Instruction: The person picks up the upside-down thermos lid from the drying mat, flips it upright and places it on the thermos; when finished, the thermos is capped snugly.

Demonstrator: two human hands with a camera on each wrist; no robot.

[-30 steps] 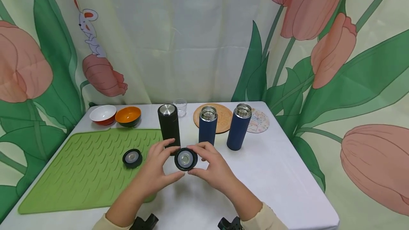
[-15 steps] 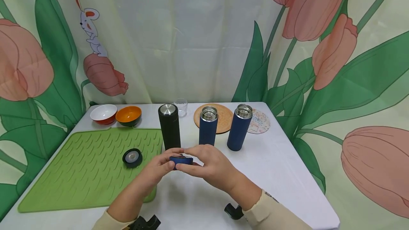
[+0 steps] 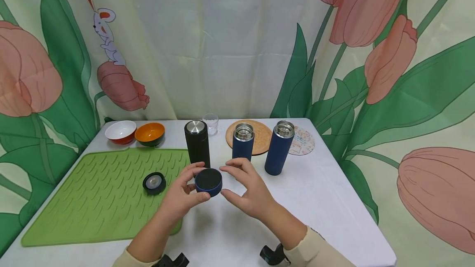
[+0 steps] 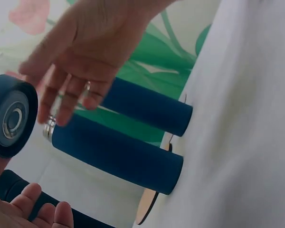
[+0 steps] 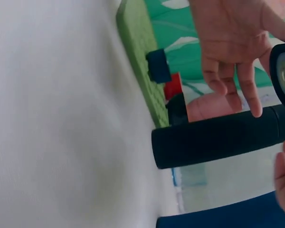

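My left hand [image 3: 182, 193] pinches a blue bottle lid [image 3: 208, 181] between thumb and fingers, its black top toward the head camera. The lid's underside, with a round grey seal, shows in the left wrist view. Just right of it is my right hand [image 3: 249, 190], thumb and fingers spread and apart from the lid. Behind the hands stand two blue bottles, one in the middle [image 3: 243, 145] and one to the right [image 3: 279, 149], both uncovered with steel mouths. A black bottle [image 3: 198, 143] with a steel-topped cap stands behind the left hand. Another lid [image 3: 154, 183] lies underside up on the green mat.
The green drying mat [image 3: 104, 201] covers the table's left side. At the back are a white-and-red bowl [image 3: 121, 130], an orange bowl [image 3: 150, 132], a clear glass [image 3: 211, 123], a round wooden board [image 3: 259, 129] and a patterned round mat [image 3: 302, 141]. A floral curtain hangs behind.
The lid has turned from underside showing to top showing. Both hands held it before; now the right fingers have come off it and the left hand holds it alone.
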